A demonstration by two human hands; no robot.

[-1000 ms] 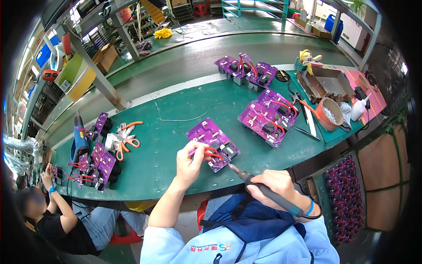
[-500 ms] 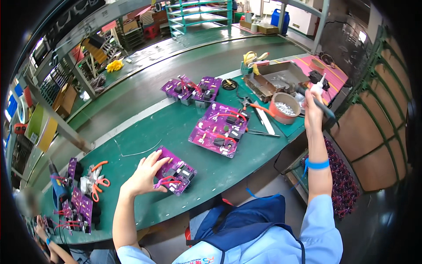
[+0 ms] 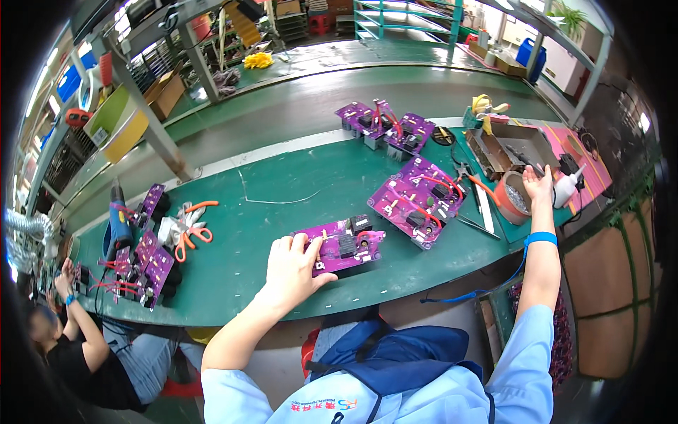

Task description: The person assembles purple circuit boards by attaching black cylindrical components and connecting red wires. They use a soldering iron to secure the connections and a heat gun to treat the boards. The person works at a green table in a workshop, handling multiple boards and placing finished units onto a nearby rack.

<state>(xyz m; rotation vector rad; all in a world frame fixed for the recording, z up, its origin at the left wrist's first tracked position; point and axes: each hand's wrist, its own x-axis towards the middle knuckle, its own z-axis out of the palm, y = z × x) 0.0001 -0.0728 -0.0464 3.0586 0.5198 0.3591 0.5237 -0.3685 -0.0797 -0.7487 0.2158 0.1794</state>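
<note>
My left hand (image 3: 289, 272) grips the left end of a small purple circuit board (image 3: 344, 245), with its thumb along the near edge and its fingers over the top. Black components stand on this board. To the right, my right hand (image 3: 539, 185) is raised palm up, fingers apart, between a round tub of small metal bits (image 3: 503, 201) and a white nozzle bottle (image 3: 564, 191). At its fingertips is the end of a dark tool handle (image 3: 524, 157), which reaches over the metal tray (image 3: 487, 157). A larger purple board with red wires (image 3: 417, 200) lies right of my left hand.
Joined purple boards (image 3: 409, 128) sit behind. Pliers (image 3: 472, 177) and tweezers (image 3: 477, 227) lie near the tub. At left are more wired boards (image 3: 150, 258), orange-handled scissors (image 3: 194, 239), a blue heat gun (image 3: 119, 225) and a seated co-worker (image 3: 106, 353). A thin wire (image 3: 275, 201) lies midtable.
The view has swung left. The small board has turned in my left hand, its wired end now away from my palm. The dark handle beside my right hand now lies toward the tray.
</note>
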